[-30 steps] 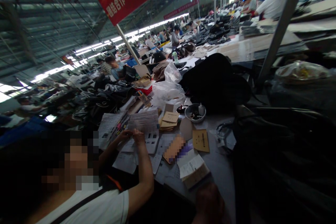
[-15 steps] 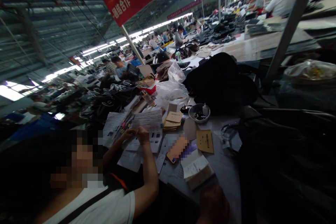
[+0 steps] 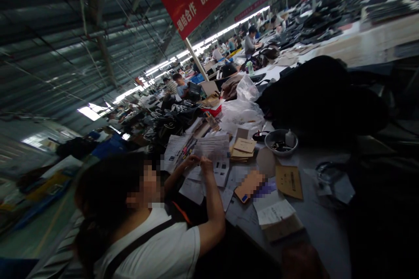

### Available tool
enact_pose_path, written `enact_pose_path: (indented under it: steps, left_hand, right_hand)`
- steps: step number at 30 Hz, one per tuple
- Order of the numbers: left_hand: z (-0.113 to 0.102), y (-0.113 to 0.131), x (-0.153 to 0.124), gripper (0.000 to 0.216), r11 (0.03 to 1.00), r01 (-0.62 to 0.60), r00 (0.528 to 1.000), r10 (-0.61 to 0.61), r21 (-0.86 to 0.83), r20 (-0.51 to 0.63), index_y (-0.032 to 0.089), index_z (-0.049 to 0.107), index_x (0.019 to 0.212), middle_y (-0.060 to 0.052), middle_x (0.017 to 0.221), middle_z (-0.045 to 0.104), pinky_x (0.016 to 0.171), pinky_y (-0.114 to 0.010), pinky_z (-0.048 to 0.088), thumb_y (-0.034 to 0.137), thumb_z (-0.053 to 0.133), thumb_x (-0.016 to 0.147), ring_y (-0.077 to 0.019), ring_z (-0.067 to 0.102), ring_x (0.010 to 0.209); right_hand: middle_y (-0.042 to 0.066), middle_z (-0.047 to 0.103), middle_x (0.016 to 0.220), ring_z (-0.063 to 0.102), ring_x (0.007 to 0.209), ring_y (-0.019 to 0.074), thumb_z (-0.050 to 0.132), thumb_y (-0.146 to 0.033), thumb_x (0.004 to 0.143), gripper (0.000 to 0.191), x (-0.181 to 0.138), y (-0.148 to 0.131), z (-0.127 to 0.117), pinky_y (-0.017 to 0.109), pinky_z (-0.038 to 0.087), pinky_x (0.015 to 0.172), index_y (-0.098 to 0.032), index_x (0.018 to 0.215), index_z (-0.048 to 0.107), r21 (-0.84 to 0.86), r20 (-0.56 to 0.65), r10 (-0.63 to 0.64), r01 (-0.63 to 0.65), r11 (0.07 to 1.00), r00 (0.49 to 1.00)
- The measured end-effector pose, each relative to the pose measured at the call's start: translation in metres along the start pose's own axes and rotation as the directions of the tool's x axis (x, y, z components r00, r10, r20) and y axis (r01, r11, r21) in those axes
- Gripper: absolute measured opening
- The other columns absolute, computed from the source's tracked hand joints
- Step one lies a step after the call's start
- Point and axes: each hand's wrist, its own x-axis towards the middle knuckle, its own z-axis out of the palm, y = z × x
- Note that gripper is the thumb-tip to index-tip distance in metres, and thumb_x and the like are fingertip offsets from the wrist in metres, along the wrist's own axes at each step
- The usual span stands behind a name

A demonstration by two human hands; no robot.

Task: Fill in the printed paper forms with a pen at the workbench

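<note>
A dark, blurred hand, seemingly my left hand [image 3: 303,261], rests low at the bottom edge, right of the middle. Its fingers do not show clearly, and I cannot make out anything in it. Just above it lies an open booklet [image 3: 278,216] with white and tan pages. A tan booklet [image 3: 290,182] is further up the table, near a phone [image 3: 250,186] in an orange-brown colour. My right hand does not show.
To the left a co-worker in a white shirt [image 3: 157,248] holds both hands [image 3: 201,163] together over printed papers [image 3: 214,150]. Beyond are a grey bowl [image 3: 281,141] of small items, clear plastic bags [image 3: 242,113] and a large black bag [image 3: 314,96]. Dark material fills the right side.
My view has swung left, so the table, the co-worker and the banner sit further right in the picture. My visible hand sits lower and further right. The booklets appear unmoved on the table.
</note>
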Motion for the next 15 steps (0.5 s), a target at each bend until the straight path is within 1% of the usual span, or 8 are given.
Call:
enact_pose_path:
  steps: [2,6,11,13,15]
  left_hand:
    - [0.012,-0.002,0.001,0.038,1.000,0.003,1.000,-0.003,-0.007,0.025,0.019,0.074,0.117,-0.008,0.108,0.075,0.082,-0.032,0.065,0.055,0.069,0.107,-0.0154,0.070,0.091]
    - [0.027,-0.015,0.003,0.036,1.000,0.006,0.999,-0.005,-0.023,0.052,0.019,0.074,0.118,-0.008,0.111,0.075,0.087,-0.035,0.066,0.054,0.068,0.108,-0.0166,0.071,0.096]
    - [0.037,-0.022,0.002,0.037,0.999,0.000,0.998,0.003,-0.047,0.059,0.020,0.074,0.119,-0.008,0.113,0.075,0.087,-0.034,0.066,0.055,0.067,0.109,-0.0165,0.071,0.096]
    - [0.039,-0.023,0.002,0.037,0.999,-0.001,0.998,0.004,-0.053,0.058,0.020,0.074,0.119,-0.008,0.113,0.075,0.087,-0.034,0.066,0.055,0.067,0.108,-0.0167,0.070,0.096]
    - [0.040,-0.024,0.002,0.039,0.998,-0.002,0.999,0.005,-0.057,0.053,0.020,0.074,0.119,-0.009,0.113,0.075,0.086,-0.035,0.066,0.057,0.066,0.108,-0.0170,0.070,0.096]
  right_hand:
    - [-0.009,0.033,0.084,0.055,0.078,0.0106,0.032,-0.008,0.113,0.035,-0.001,0.000,-0.001,0.031,0.023,0.075,-0.008,0.119,0.067,-0.004,0.004,-0.014,0.014,1.000,1.000]
    - [-0.011,0.028,0.083,0.054,0.078,0.0113,0.030,-0.007,0.112,0.038,-0.003,-0.001,-0.005,0.032,0.023,0.076,-0.007,0.119,0.067,-0.019,0.013,-0.015,0.015,1.000,1.000]
    - [-0.011,0.028,0.082,0.053,0.077,0.0112,0.030,-0.008,0.113,0.038,-0.004,-0.009,-0.014,0.030,0.023,0.075,-0.007,0.118,0.067,-0.046,0.012,-0.006,0.007,0.999,1.000]
    - [-0.011,0.030,0.082,0.052,0.076,0.0105,0.030,-0.011,0.114,0.037,-0.006,-0.013,-0.019,0.029,0.022,0.075,-0.007,0.118,0.066,-0.057,0.010,-0.005,0.005,0.998,1.000]
    - [-0.011,0.032,0.080,0.051,0.074,0.0097,0.031,-0.016,0.116,0.036,-0.010,-0.014,-0.025,0.029,0.022,0.074,-0.009,0.113,0.066,-0.071,0.005,0.012,-0.012,0.997,1.000]
